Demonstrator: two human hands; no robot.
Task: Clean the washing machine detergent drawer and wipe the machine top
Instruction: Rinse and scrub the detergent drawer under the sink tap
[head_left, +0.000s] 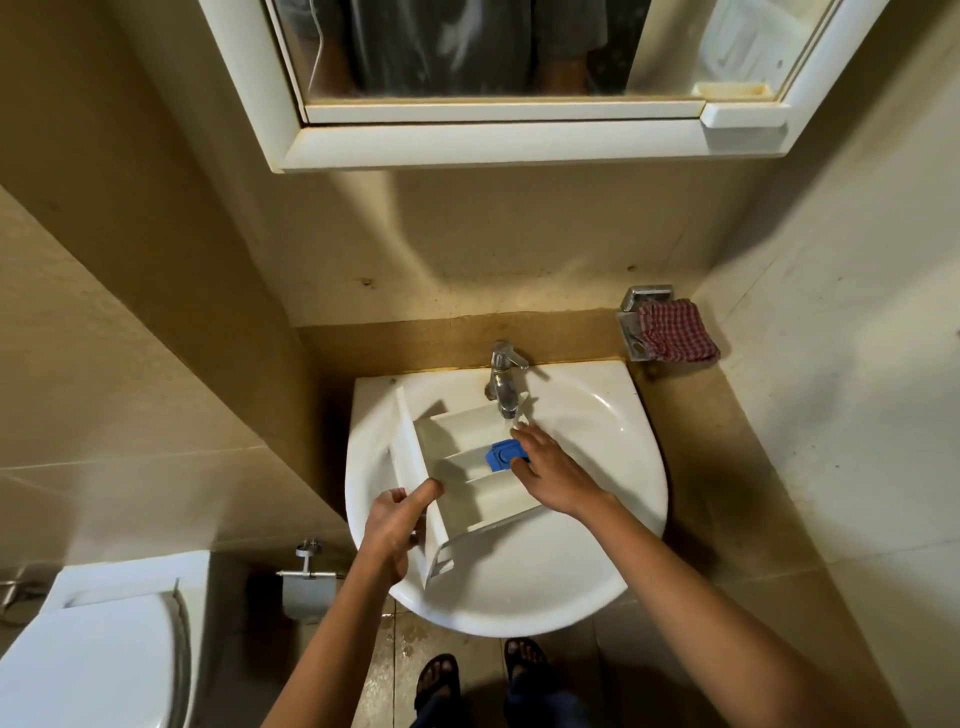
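Drawer (467, 467) lies tilted across sink (597, 561), back end under tap (506, 384) so water likely runs through compartments. Left hand (395, 525) clamps front panel, steadying. Right hand (550, 467), fingers loosely curled, works at blue insert (501, 454), apparently rubbing residue.

Single head view: wide-angle, high, facing forward and steeply down onto wash basin (613, 499), close above forearms.

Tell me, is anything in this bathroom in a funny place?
Yes. A washing machine's detergent drawer lies tilted in the sink under the tap, held by the left hand. The right hand touches its blue insert. A checked cloth fills the soap holder.
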